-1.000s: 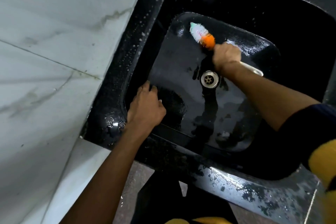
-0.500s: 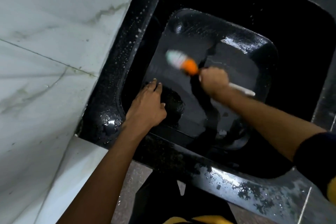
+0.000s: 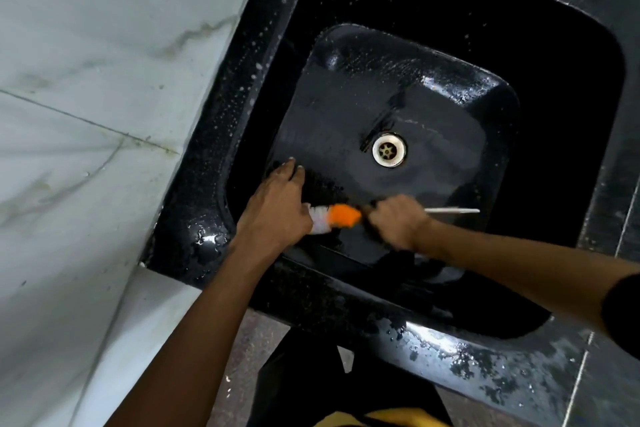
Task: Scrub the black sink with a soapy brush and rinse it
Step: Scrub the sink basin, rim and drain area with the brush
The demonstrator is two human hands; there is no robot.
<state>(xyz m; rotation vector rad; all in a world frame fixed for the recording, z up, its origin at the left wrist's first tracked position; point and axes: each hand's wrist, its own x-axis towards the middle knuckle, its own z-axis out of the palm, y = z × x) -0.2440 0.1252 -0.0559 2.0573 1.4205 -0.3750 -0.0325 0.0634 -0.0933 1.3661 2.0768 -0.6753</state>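
The black sink (image 3: 214, 156) is wet, with soap flecks on its left rim and a pale round drain (image 3: 388, 150) in the basin floor. My right hand (image 3: 398, 222) grips the brush (image 3: 341, 215) by its thin white handle; the orange collar and white bristles point left, low against the near-left part of the basin. My left hand (image 3: 277, 208) rests flat on the sink's near-left inner wall, fingers together, holding nothing. The bristle tip lies right beside or partly behind my left hand.
White marble tile (image 3: 86, 97) runs along the left of the sink. The wet near rim (image 3: 450, 347) lies close to my body, with floor (image 3: 249, 357) and my dark trousers below it. A grey counter edge (image 3: 616, 184) borders the right.
My right hand has drawn the brush from the far side of the basin, across the drain, down to the near-left corner. The drain is uncovered again. My left hand has stayed put.
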